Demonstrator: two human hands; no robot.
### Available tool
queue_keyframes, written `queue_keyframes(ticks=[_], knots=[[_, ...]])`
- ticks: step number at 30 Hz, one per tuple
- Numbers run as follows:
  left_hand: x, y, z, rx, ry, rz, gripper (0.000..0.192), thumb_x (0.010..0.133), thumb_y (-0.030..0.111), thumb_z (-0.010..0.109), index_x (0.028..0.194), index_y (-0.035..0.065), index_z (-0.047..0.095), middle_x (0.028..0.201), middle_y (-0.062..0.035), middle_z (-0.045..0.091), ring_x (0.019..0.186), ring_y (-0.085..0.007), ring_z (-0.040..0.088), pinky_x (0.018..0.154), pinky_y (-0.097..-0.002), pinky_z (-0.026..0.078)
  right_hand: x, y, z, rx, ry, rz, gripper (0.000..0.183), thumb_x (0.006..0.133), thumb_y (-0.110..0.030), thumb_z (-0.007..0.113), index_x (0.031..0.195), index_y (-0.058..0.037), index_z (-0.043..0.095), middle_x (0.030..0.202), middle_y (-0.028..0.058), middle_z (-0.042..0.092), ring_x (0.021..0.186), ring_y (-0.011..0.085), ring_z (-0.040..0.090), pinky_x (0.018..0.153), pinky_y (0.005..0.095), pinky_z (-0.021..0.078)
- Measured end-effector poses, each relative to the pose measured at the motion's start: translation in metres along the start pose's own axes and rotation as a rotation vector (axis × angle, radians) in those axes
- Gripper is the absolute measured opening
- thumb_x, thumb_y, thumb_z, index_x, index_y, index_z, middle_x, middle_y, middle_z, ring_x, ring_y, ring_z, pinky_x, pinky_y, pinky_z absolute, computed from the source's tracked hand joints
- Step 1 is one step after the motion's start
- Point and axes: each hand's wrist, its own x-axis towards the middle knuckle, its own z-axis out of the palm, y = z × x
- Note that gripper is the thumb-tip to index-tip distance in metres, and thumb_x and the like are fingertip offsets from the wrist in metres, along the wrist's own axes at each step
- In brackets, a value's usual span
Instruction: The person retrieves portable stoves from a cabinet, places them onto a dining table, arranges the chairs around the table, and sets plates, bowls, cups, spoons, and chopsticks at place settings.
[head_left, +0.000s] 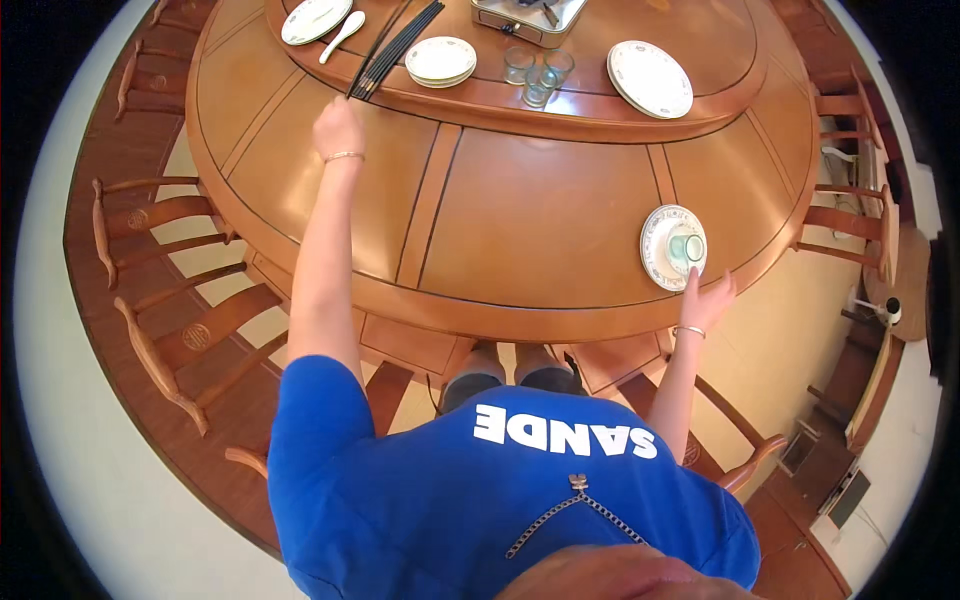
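My left hand (339, 129) is closed at the near ends of the dark chopsticks, gripping one or two that stand slightly apart from the bundle (401, 49). The bundle lies on the raised wooden turntable (480, 112). At the right, my right hand (705, 298) has its fingers spread and holds nothing. Its thumb and finger are close to a patterned plate (652, 259) near the table edge; whether they touch it I cannot tell. On that plate sits a smaller white dish, and a greenish glass (686, 247) lies tilted in it.
On the turntable are a plate (319, 19), a white spoon (343, 36), stacked small plates (441, 60), several glasses (538, 75), larger stacked plates (649, 79) and a portable stove (525, 19). Wooden chairs (161, 217) surround the round table (540, 217).
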Motion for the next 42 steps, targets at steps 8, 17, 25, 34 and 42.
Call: queue_keyframes(ticks=[8, 17, 25, 34, 42], knots=[[-0.126, 0.077, -0.104, -1.484, -0.488, -0.486, 0.015, 0.087, 0.008, 0.057, 0.093, -0.0053, 0.062, 0.085, -0.0129, 0.066, 0.075, -0.0197, 0.066, 0.069, -0.0294, 0.054, -0.021, -0.093, -0.064, 0.788, -0.241, -0.048, 0.038, 0.083, -0.005, 0.063, 0.118, 0.0030, 0.051, 0.112, 0.0119, 0.057, 0.087, 0.0161, 0.057, 0.073, 0.0283, 0.0496], [-0.260, 0.190, -0.214, -1.793, -1.710, -0.595, 0.023, 0.091, 0.009, 0.053, 0.106, -0.0065, 0.057, 0.096, -0.0167, 0.065, 0.087, -0.0233, 0.066, 0.077, -0.0281, 0.055, -0.087, -0.118, -0.088, 1.167, -0.905, 0.163, 0.029, 0.086, -0.008, 0.060, 0.114, 0.0013, 0.056, 0.095, 0.0087, 0.065, 0.086, 0.0093, 0.060, 0.068, 0.0232, 0.0498], [-0.271, 0.239, -0.210, -1.797, -1.810, -0.337, 0.028, 0.091, 0.012, 0.054, 0.114, -0.0041, 0.056, 0.099, -0.0142, 0.064, 0.090, -0.0210, 0.065, 0.077, -0.0281, 0.054, -0.082, -0.068, -0.098, 1.324, -0.768, 0.358, 0.013, 0.088, -0.007, 0.057, 0.099, 0.0010, 0.058, 0.083, 0.0023, 0.062, 0.074, 0.0076, 0.057, 0.066, 0.0216, 0.0464], [-0.286, 0.217, -0.177, -1.539, -1.590, -0.211, 0.039, 0.085, 0.021, 0.065, 0.117, 0.0003, 0.056, 0.107, -0.0092, 0.063, 0.095, -0.0146, 0.061, 0.081, -0.0283, 0.050, 0.002, 0.104, -0.009, 0.842, -0.320, 0.261, 0.015, 0.084, -0.009, 0.063, 0.092, 0.0037, 0.060, 0.077, 0.0066, 0.064, 0.072, 0.0094, 0.058, 0.064, 0.0236, 0.0455], [-0.287, 0.156, -0.165, -1.321, -1.532, -0.306, 0.037, 0.085, 0.016, 0.064, 0.116, -0.0004, 0.057, 0.112, -0.0104, 0.060, 0.098, -0.0155, 0.060, 0.084, -0.0286, 0.050, 0.018, 0.148, 0.066, 0.638, -0.612, 0.242, 0.046, 0.080, -0.007, 0.064, 0.124, -0.0047, 0.051, 0.070, 0.0020, 0.063, 0.059, 0.0074, 0.054, 0.053, 0.0229, 0.0432]])
